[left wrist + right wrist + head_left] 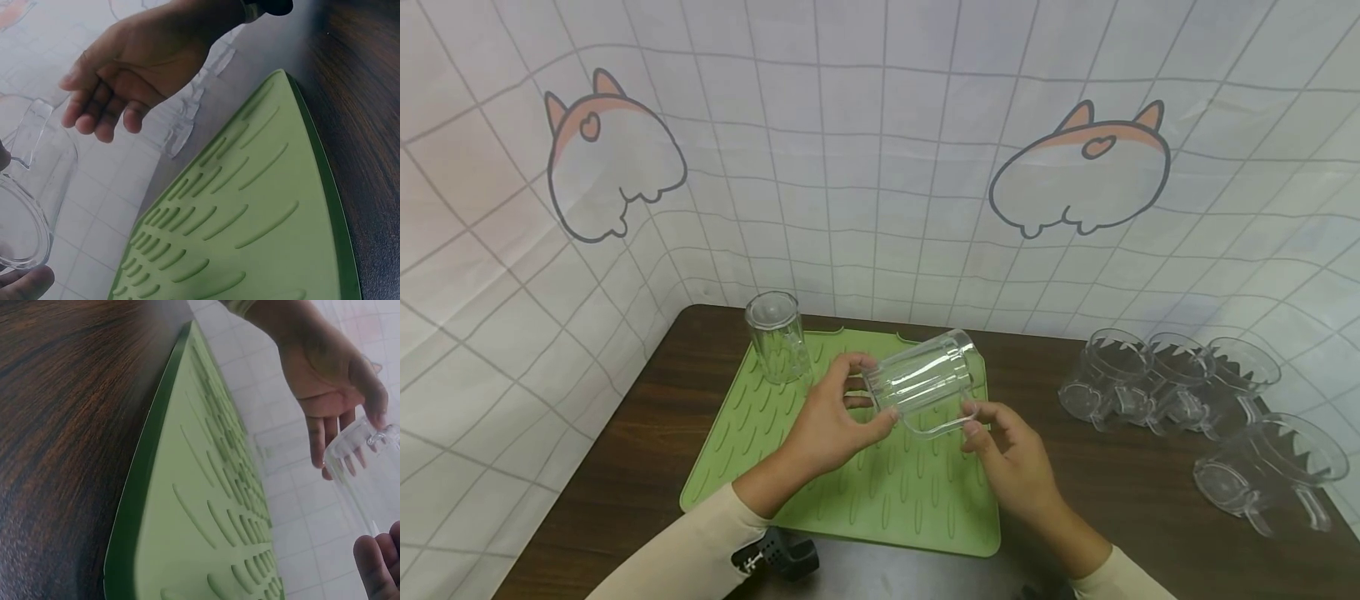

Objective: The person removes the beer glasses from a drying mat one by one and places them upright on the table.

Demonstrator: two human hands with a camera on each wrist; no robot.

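Observation:
A clear glass mug [917, 379] is held tilted above a green ridged mat [880, 500]. My left hand [831, 417] grips it by its left end, thumb on the near side and fingers behind. The mug's handle [32, 131] points toward my right hand [1011, 454], whose fingertips are right at the handle and the mug's right end. In the left wrist view the right hand's fingers are loosely bent, with nothing between thumb and fingers. Another glass mug [778, 342] stands on the mat's far left corner.
Several clear glass mugs [1116, 354] stand at the right of the dark wooden table [1120, 508], one nearer than the others. A white gridded curtain [880, 192] with cartoon animals surrounds the back and sides. The left wrist carries a black strap mount [786, 554].

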